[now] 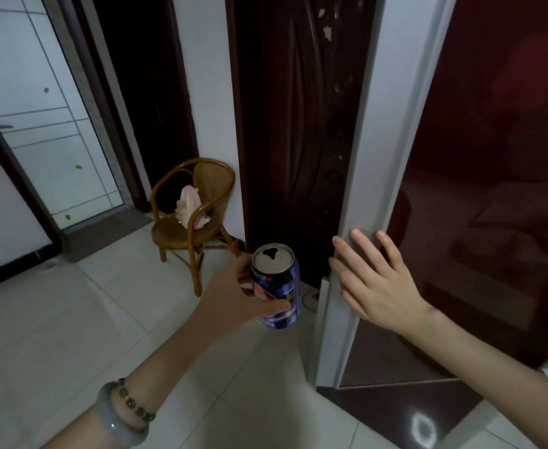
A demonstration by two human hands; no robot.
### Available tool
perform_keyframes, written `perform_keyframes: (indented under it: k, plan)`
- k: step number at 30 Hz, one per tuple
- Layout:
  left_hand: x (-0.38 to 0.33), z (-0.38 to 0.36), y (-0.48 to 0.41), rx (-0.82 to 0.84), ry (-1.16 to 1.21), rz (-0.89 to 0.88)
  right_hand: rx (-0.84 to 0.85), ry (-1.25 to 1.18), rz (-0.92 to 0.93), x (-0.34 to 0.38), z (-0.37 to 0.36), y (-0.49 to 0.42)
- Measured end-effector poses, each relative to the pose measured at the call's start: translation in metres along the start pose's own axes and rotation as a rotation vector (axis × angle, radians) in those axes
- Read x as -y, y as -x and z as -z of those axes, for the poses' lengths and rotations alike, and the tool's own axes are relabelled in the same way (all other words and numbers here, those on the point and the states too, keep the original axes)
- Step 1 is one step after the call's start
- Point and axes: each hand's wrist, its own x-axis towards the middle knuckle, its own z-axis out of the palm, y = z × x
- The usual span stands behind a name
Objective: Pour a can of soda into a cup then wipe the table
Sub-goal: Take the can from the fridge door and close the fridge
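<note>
1. Two bracelets sit on the left wrist in the lower left of the frame: a pale bangle [120,427] and a beaded bracelet [135,404].
2. The left hand [233,294] grips the soda can [277,286] from its left side, with the thumb curled across the front of the label.
3. The blue can is near the centre of the frame, held in the air above the pale floor tiles [72,335]. It is roughly upright and its top is already opened.
4. The right hand [376,281] lies flat, fingers straight and slightly spread, with its fingertips on a white frame [366,176] edging a glossy dark red panel [492,189].
5. A wicker chair [198,233] stands left of centre with a pink cloth [188,205] on its seat, beside a dark wooden door [298,124].
6. A grey mat [104,231] lies left of the chair.
</note>
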Motion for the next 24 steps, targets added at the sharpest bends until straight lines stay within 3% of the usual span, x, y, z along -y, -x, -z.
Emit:
perform_keyframes:
  k: [16,24]
  plan:
    - [0.049,0.013,-0.210,0.078,0.030,-0.031,0.206,0.176,-0.164,-0.044,-0.168,-0.058]
    - [0.059,0.015,-0.312,0.270,0.077,-0.125,0.350,0.276,-0.236,-0.068,-0.223,-0.066]
